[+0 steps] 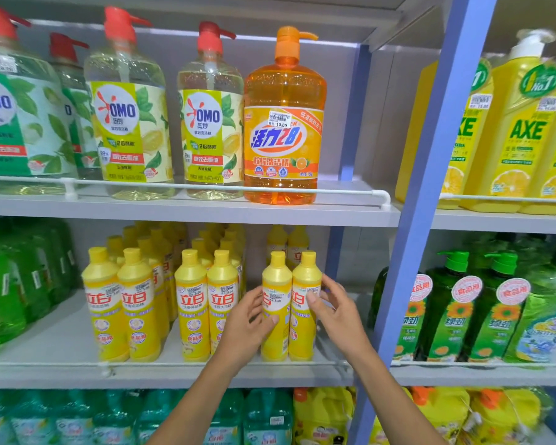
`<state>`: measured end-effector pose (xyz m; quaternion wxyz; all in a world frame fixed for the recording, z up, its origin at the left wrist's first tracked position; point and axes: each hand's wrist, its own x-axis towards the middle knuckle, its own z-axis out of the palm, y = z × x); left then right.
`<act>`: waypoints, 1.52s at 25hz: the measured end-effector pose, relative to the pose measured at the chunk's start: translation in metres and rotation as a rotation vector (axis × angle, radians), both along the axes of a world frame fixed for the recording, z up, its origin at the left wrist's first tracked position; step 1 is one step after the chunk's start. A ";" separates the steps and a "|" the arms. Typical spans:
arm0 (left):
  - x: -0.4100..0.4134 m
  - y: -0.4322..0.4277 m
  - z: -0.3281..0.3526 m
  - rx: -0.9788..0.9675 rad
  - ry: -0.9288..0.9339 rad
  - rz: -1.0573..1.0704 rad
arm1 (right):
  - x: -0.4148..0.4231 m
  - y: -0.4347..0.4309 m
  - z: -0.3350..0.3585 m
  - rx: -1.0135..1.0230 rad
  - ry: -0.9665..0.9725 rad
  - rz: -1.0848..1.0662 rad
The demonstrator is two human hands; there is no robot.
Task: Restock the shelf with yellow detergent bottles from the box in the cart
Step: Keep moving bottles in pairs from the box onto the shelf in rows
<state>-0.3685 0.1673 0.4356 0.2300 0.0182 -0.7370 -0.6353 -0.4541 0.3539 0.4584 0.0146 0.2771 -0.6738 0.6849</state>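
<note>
At the front edge of the middle shelf, two yellow detergent bottles are held upright and touching. The left hand is wrapped round the left-hand bottle with the thumb laid across its front. The right hand is curled round the right-hand bottle, its thumb resting by the price sticker. The bases appear to be seated on the board just behind the white rail, so the grips are judged to be for squaring the pair, labels outward, in line with the neighbouring rows to the left. A gap is left between this pair and two more yellow bottles standing deeper in the bay, which suggests this column is not yet full. The bottles are slim, round-shouldered and made of opaque, matt yellow plastic. Each is topped by a short cylindrical cap and wrapped in a glossy label with red characters. They are likely light and slightly yielding under the fingers. The shelf board is smooth and grey, and its thin rail seems meant to stop stock sliding off the lip. Above, a translucent orange pump bottle is displayed. Green bottles are ranged beyond the blue upright. The box and cart are not in view.
</note>
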 end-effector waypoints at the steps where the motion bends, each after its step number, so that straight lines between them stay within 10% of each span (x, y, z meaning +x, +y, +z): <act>1: 0.000 0.000 0.000 -0.018 -0.004 0.020 | 0.002 -0.002 -0.001 -0.001 -0.004 -0.043; 38: -0.055 0.013 -0.045 -0.275 -0.187 0.404 | -0.022 -0.032 -0.070 0.511 -0.054 -0.325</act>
